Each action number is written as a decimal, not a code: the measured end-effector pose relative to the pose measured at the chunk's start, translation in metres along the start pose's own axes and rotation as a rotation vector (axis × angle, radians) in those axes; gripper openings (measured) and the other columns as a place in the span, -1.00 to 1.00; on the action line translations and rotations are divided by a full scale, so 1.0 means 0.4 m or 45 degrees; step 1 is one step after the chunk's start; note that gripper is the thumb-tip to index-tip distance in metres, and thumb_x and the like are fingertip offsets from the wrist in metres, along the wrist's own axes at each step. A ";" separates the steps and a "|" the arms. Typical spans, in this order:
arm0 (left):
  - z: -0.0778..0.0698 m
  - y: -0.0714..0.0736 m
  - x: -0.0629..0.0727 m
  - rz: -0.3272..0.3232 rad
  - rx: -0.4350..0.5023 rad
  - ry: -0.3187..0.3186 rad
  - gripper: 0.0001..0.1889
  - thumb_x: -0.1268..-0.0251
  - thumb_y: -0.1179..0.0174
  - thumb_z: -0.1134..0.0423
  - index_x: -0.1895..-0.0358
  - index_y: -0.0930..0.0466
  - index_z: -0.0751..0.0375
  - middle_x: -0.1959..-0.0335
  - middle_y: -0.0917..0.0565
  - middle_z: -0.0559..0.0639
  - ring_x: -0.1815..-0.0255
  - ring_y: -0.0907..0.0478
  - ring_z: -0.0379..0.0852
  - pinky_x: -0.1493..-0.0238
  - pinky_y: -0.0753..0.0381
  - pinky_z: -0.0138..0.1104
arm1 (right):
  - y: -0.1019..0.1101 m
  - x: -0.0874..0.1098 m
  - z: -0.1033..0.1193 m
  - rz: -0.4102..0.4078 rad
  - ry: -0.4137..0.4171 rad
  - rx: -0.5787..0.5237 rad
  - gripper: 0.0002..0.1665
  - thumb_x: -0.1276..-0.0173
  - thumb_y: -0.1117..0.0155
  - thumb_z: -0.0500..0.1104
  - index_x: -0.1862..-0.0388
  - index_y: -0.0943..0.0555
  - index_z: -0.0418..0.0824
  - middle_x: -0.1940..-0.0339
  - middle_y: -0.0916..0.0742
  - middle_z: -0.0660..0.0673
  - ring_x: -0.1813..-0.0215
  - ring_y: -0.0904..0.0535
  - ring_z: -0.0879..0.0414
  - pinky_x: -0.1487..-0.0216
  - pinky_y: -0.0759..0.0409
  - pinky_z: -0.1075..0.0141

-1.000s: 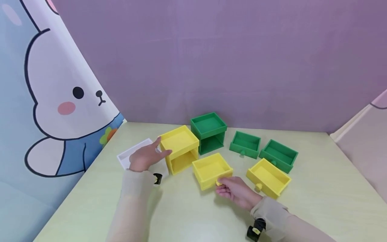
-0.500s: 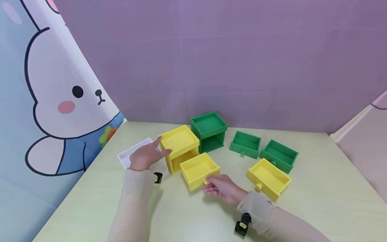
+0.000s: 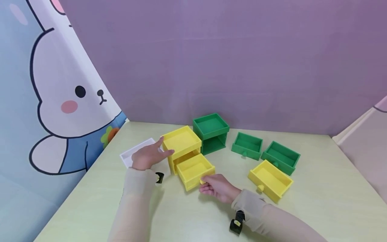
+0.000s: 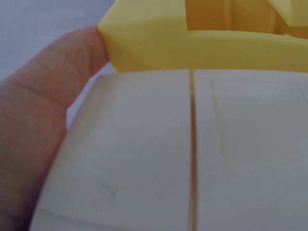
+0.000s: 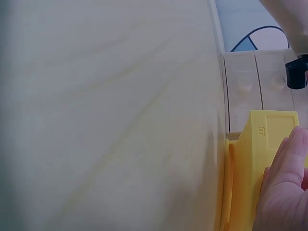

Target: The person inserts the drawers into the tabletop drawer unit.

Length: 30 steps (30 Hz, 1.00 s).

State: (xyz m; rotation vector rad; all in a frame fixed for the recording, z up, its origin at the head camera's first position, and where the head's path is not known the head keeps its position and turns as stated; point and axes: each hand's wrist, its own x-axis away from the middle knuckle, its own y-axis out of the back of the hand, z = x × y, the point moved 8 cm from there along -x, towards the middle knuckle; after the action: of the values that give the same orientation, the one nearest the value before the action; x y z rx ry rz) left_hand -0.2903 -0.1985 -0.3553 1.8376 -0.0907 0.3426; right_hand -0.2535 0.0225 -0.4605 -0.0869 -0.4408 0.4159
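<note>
My left hand (image 3: 148,156) holds the left side of a yellow mini cabinet (image 3: 182,141), thumb and a finger spread along its top edges; other fingers are hidden. In the left wrist view a finger touches the cabinet's corner (image 4: 144,45). A yellow drawer (image 3: 195,168) stands at the cabinet's open front, its back end at or just inside the opening. My right hand (image 3: 219,188) pinches the knob on that drawer's front. In the right wrist view, the hand (image 5: 288,178) hides part of the drawer (image 5: 264,139).
Beside the yellow cabinet stands a green cabinet (image 3: 211,131) with an open front. Two green drawers (image 3: 248,144) and another yellow drawer (image 3: 270,178) lie to the right. Behind my left hand is a white cabinet (image 3: 136,149) with closed drawers. A purple curtain backs the table.
My right hand has moved left with the yellow drawer, bringing it from beside the yellow cabinet to its open front. The left hand stays on the cabinet.
</note>
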 end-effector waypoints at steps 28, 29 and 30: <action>-0.001 -0.002 0.003 0.001 -0.010 0.024 -0.12 -0.26 0.11 -0.39 -0.55 0.08 -0.04 -0.33 -0.39 0.26 -0.14 -0.47 0.23 -0.02 -0.43 0.14 | -0.019 -0.024 0.005 0.039 -0.017 -0.001 -0.87 -0.36 -0.06 -0.29 0.31 -0.49 -0.38 0.51 -0.65 -0.09 0.48 -0.61 0.25 0.30 -0.60 0.46; -0.001 -0.002 0.003 0.002 -0.008 0.025 -0.12 -0.26 0.11 -0.39 -0.55 0.08 -0.04 -0.33 -0.39 0.26 -0.14 -0.46 0.23 -0.02 -0.43 0.14 | -0.018 -0.024 0.005 0.037 -0.021 0.001 -0.86 -0.36 -0.06 -0.29 0.32 -0.49 -0.38 0.51 -0.65 -0.08 0.48 -0.61 0.25 0.30 -0.60 0.46; -0.001 -0.003 0.003 0.003 -0.003 0.025 -0.12 -0.27 0.11 -0.39 -0.55 0.08 -0.04 -0.33 -0.39 0.26 -0.14 -0.46 0.23 -0.03 -0.43 0.14 | -0.017 -0.023 0.006 0.032 -0.020 0.000 -0.86 -0.37 -0.06 -0.29 0.31 -0.49 -0.38 0.52 -0.65 -0.08 0.49 -0.61 0.25 0.30 -0.60 0.46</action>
State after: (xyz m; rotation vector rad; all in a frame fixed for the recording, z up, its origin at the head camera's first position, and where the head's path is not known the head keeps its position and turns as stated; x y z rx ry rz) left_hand -0.2888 -0.1977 -0.3561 1.8312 -0.0798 0.3623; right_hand -0.2597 0.0125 -0.4609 -0.0890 -0.4554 0.4416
